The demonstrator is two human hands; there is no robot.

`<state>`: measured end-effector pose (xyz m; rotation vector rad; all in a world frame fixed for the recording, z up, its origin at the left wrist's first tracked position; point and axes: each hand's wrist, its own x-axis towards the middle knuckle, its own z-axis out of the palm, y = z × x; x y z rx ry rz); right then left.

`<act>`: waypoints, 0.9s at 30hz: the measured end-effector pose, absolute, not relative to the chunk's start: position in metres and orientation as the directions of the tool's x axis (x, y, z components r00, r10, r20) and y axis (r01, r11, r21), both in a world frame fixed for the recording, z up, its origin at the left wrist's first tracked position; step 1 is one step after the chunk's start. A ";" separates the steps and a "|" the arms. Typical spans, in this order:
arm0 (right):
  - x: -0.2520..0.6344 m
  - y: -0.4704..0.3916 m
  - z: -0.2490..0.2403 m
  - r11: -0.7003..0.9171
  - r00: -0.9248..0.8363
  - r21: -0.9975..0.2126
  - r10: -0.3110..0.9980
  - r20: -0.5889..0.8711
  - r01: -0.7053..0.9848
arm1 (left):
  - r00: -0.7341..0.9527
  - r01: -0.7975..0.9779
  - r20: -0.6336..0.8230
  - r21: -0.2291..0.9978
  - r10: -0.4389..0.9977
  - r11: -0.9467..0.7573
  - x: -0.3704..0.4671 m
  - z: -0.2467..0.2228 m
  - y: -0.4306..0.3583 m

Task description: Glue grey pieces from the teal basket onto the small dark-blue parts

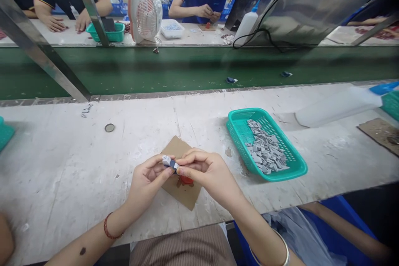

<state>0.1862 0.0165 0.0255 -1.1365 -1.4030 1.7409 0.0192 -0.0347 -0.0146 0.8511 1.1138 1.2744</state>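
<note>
Both forearms angle in from the lower frame edge. The left hand point(146, 183) and right hand point(207, 172) meet at lower centre, fingers point(168, 171) pinched together.

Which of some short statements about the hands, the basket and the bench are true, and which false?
1. Both hands hold one small part between them. True.
2. The teal basket is empty. False: it holds a heap of small grey pieces.
3. A brown card lies under the left hand and the right hand. True.
4. The basket sits left of the hands. False: it sits to their right.
</note>
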 end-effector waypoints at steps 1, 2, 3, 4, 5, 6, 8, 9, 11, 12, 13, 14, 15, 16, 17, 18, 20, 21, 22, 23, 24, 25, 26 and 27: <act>0.187 0.017 0.024 -0.264 -0.446 -0.964 0.859 -0.251 0.036 | -0.047 -0.286 -0.172 0.946 0.984 0.151 0.019 -0.015 -0.034; 0.187 0.016 0.022 -0.280 -0.451 -0.960 0.853 -0.261 0.026 | -0.037 -0.282 -0.180 0.945 0.983 0.163 0.019 -0.015 -0.034; 0.186 0.016 0.020 -0.286 -0.444 -0.958 0.856 -0.264 0.017 | -0.023 -0.281 -0.183 0.945 0.983 0.169 0.019 -0.015 -0.034; 0.185 0.015 0.017 -0.279 -0.426 -0.960 0.867 -0.257 0.013 | -0.009 -0.282 -0.181 0.944 0.984 0.171 0.019 -0.015 -0.033; 0.182 0.013 0.015 -0.261 -0.397 -0.965 0.885 -0.244 0.012 | 0.001 -0.285 -0.177 0.943 0.984 0.170 0.020 -0.016 -0.033; 0.179 0.011 0.012 -0.235 -0.366 -0.972 0.903 -0.225 0.018 | 0.004 -0.287 -0.176 0.943 0.984 0.170 0.020 -0.016 -0.032; 0.173 0.006 0.008 -0.172 -0.320 -0.984 0.930 -0.179 0.051 | -0.009 -0.282 -0.189 0.943 0.982 0.179 0.021 -0.019 -0.031; 0.170 0.004 0.007 -0.142 -0.318 -0.987 0.935 -0.158 0.073 | -0.022 -0.272 -0.202 0.944 0.979 0.188 0.020 -0.020 -0.030; 0.172 0.003 0.009 -0.090 -0.353 -0.990 0.928 -0.122 0.104 | -0.040 -0.235 -0.232 0.947 0.972 0.217 0.018 -0.024 -0.027; 0.176 0.003 0.011 -0.057 -0.375 -0.991 0.922 -0.098 0.119 | -0.049 -0.208 -0.241 0.952 0.969 0.226 0.015 -0.026 -0.025; 0.184 0.006 0.014 -0.009 -0.385 -0.990 0.921 -0.063 0.140 | -0.065 -0.175 -0.243 0.958 0.968 0.229 0.012 -0.028 -0.023; 0.196 0.010 0.017 0.055 -0.376 -0.983 0.927 -0.015 0.175 | -0.086 -0.140 -0.238 0.964 0.967 0.224 0.008 -0.029 -0.022; 0.211 0.015 0.020 0.129 -0.340 -0.964 0.940 0.044 0.232 | -0.115 -0.106 -0.226 0.971 0.967 0.214 0.004 -0.031 -0.020; 0.230 0.022 0.022 0.203 -0.288 -0.925 0.951 0.109 0.320 | -0.148 -0.072 -0.210 0.977 0.966 0.201 0.000 -0.032 -0.017; 0.250 0.031 0.022 0.252 -0.221 -0.866 0.961 0.169 0.432 | -0.186 -0.039 -0.190 0.982 0.964 0.186 -0.003 -0.033 -0.015; 0.272 0.040 0.021 0.260 -0.152 -0.793 0.965 0.212 0.550 | -0.221 -0.007 -0.171 0.985 0.960 0.174 -0.007 -0.033 -0.013; 0.316 0.060 0.014 0.199 -0.071 -0.587 0.970 0.234 0.785 | -0.276 0.058 -0.129 0.987 0.952 0.151 -0.012 -0.033 -0.006; 0.335 0.069 0.009 0.182 -0.057 -0.558 0.971 0.233 0.810 | -0.292 0.089 -0.109 0.986 0.950 0.140 -0.013 -0.031 -0.001; 0.351 0.078 0.004 0.188 -0.073 -0.527 0.970 0.232 0.829 | -0.294 0.117 -0.091 0.984 0.951 0.131 -0.014 -0.029 0.005; 0.363 0.084 -0.002 0.212 -0.107 -0.505 0.968 0.228 0.837 | -0.280 0.143 -0.082 0.982 0.956 0.126 -0.015 -0.027 0.012; 0.371 0.090 -0.007 0.238 -0.137 -0.505 0.964 0.228 0.830 | -0.259 0.170 -0.075 0.978 0.963 0.121 -0.016 -0.024 0.021; 0.376 0.093 -0.012 0.263 -0.161 -0.506 0.958 0.236 0.822 | -0.236 0.203 -0.061 0.973 0.970 0.110 -0.016 -0.021 0.033; 0.378 0.095 -0.016 0.284 -0.169 -0.518 0.951 0.258 0.807 | -0.216 0.254 -0.032 0.963 0.976 0.088 -0.017 -0.018 0.045; 0.378 0.096 -0.019 0.296 -0.160 -0.536 0.945 0.286 0.791 | -0.201 0.319 0.009 0.946 0.980 0.057 -0.018 -0.016 0.060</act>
